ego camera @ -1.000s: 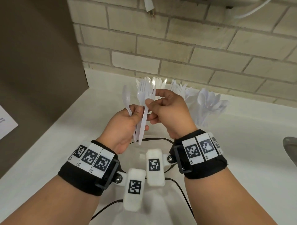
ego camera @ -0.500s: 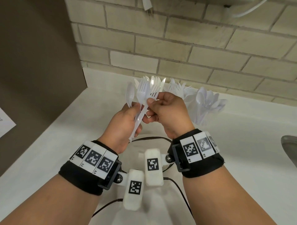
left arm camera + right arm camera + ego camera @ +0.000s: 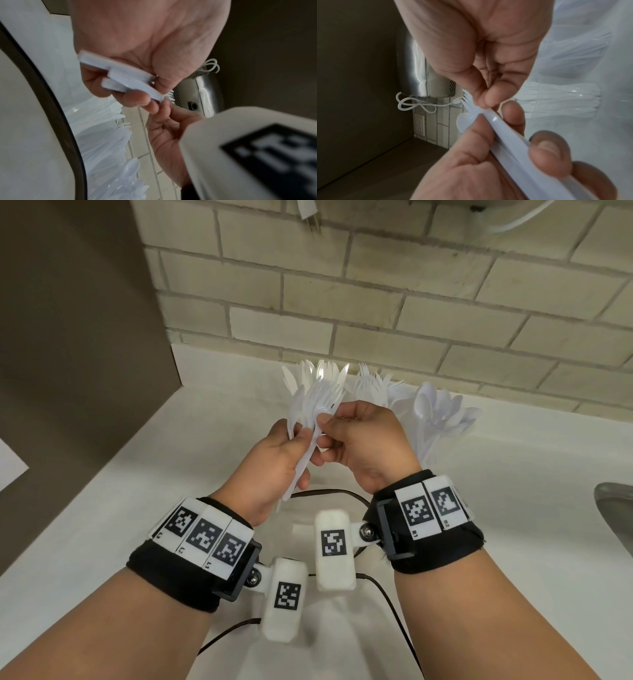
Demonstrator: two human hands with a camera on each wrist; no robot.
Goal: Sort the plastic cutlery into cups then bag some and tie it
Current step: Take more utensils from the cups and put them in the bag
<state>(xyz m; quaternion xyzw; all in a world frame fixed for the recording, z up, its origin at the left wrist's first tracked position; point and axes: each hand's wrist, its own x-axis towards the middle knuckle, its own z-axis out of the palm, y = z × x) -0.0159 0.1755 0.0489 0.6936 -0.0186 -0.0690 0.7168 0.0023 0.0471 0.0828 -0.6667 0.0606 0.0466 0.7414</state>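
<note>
Above the white counter point(image 3: 164, 484) my left hand point(image 3: 297, 447) grips a small bundle of white plastic cutlery point(image 3: 310, 422) by the handles, heads pointing up and away. The handle ends point(image 3: 123, 78) stick out past its fingers. My right hand point(image 3: 330, 417) pinches the neck of a fork point(image 3: 468, 100) in that bundle between thumb and forefinger. A spoon point(image 3: 463, 121) lies beside the fork. Behind the hands stand clear cups of knives point(image 3: 318, 371), forks point(image 3: 373, 381) and spoons point(image 3: 442, 412); the hands hide the cups' lower parts.
A brown cabinet side point(image 3: 68, 344) walls off the left and a brick wall point(image 3: 376, 302) the back. A metal sink rim point(image 3: 616, 508) shows at the right edge. A dark cable point(image 3: 329, 493) lies on the counter beneath my wrists. A steel appliance point(image 3: 419, 81) hangs above.
The spoon that stood apart on the left has closed in against the forks. Both hands have shifted slightly away from me with the bundle, and the right hand's pinch stays on the fork.
</note>
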